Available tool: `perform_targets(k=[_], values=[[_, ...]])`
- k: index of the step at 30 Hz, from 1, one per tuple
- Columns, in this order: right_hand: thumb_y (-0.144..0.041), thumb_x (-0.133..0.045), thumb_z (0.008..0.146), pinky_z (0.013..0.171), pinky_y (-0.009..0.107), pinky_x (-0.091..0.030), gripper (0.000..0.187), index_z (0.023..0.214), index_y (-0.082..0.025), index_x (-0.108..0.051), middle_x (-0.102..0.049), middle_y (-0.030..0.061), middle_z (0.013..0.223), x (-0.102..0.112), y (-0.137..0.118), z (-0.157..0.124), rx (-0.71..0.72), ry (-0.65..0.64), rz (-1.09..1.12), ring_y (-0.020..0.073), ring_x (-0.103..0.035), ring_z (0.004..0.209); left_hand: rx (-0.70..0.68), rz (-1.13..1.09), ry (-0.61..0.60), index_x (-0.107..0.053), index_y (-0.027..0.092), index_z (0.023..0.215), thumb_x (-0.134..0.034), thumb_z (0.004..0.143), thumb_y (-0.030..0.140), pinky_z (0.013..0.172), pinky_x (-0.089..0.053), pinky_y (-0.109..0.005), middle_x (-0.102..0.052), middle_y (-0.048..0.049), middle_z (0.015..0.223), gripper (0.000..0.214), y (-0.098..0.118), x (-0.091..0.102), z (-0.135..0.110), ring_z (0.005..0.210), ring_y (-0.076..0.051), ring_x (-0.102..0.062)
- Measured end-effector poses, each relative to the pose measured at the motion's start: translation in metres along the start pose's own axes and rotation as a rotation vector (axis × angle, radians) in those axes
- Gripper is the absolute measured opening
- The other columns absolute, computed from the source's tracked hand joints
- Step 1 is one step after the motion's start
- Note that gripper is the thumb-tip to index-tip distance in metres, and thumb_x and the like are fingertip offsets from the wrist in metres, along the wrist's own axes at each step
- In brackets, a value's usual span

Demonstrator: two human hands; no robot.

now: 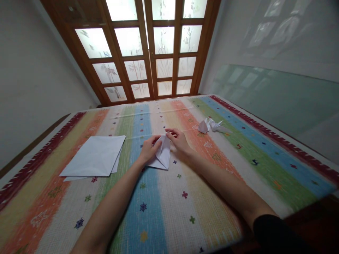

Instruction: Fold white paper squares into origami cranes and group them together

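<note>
A partly folded white paper (163, 155) lies on the striped tablecloth (164, 211) in the middle of the table. My left hand (148, 149) presses on its left side with fingers curled over the fold. My right hand (179, 140) pinches the paper's upper tip between thumb and fingers. Both hands touch the same paper piece.
A stack of flat white sheets (95, 156) lies to the left of my hands. Two finished folded paper figures (212, 126) sit at the right rear of the table. A wooden glazed door (150, 49) stands beyond the far edge; walls close in on both sides.
</note>
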State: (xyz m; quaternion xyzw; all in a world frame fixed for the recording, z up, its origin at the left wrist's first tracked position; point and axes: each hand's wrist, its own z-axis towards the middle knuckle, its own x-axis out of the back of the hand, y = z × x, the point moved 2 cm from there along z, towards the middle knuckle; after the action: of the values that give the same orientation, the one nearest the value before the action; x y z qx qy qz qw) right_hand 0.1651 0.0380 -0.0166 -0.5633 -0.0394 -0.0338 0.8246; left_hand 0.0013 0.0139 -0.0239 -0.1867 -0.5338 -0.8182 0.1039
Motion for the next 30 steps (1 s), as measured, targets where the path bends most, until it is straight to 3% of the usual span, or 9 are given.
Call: perform_targets(k=[4,11,16,22,30], values=[[-0.042,-0.063,0.076,0.061,0.027,-0.046,0.026,0.081,-0.018,-0.072,-0.07,0.0053,0.078,0.0,-0.005,0.005,0.037,-0.018,0.02,0.0156,-0.061,0.069,0.016,-0.139,-0.01,-0.069,0.014,0.109,-0.055,0.085,0.037,0.087,-0.049,-0.034,-0.072,-0.01,0.108,0.036,0.001,-0.001,-0.003,0.097,-0.023,-0.066],[-0.042,-0.07,0.071,0.061,0.028,-0.049,0.027,0.086,-0.019,-0.071,-0.071,0.0035,0.077,-0.003,-0.005,-0.001,0.014,-0.101,0.113,0.0158,-0.063,0.067,0.105,-0.364,-0.012,-0.071,0.014,0.107,-0.064,0.079,0.044,0.078,-0.05,-0.03,-0.074,-0.0081,0.098,0.041,-0.002,0.0,-0.003,0.087,-0.022,-0.066],[-0.041,-0.07,0.068,0.067,0.03,-0.051,0.022,0.076,-0.02,-0.068,-0.071,0.0032,0.076,-0.001,-0.006,-0.002,0.015,-0.052,0.168,0.0167,-0.064,0.071,0.168,-0.493,-0.01,-0.072,0.015,0.104,-0.07,0.075,0.043,0.07,-0.049,-0.027,-0.074,-0.007,0.093,0.04,-0.001,0.002,-0.005,0.078,-0.019,-0.065],[-0.037,-0.064,0.073,0.061,0.028,-0.049,0.019,0.074,-0.019,-0.068,-0.07,0.0029,0.072,0.0,-0.018,-0.005,0.052,-0.027,0.061,0.0157,-0.062,0.065,0.144,-0.44,-0.047,-0.073,0.014,0.101,-0.073,0.072,0.044,0.072,-0.049,-0.028,-0.074,-0.0086,0.095,0.043,0.011,0.004,-0.004,0.082,-0.02,-0.065],[-0.03,-0.063,0.074,0.064,0.028,-0.049,0.014,0.073,-0.018,-0.07,-0.071,0.0033,0.071,-0.004,-0.036,-0.012,0.103,-0.053,-0.056,0.0164,-0.064,0.066,0.109,-0.291,0.037,-0.077,0.016,0.088,-0.066,0.078,0.048,0.068,-0.048,-0.027,-0.074,-0.0041,0.08,0.035,0.032,0.0,-0.002,0.075,-0.018,-0.064]])
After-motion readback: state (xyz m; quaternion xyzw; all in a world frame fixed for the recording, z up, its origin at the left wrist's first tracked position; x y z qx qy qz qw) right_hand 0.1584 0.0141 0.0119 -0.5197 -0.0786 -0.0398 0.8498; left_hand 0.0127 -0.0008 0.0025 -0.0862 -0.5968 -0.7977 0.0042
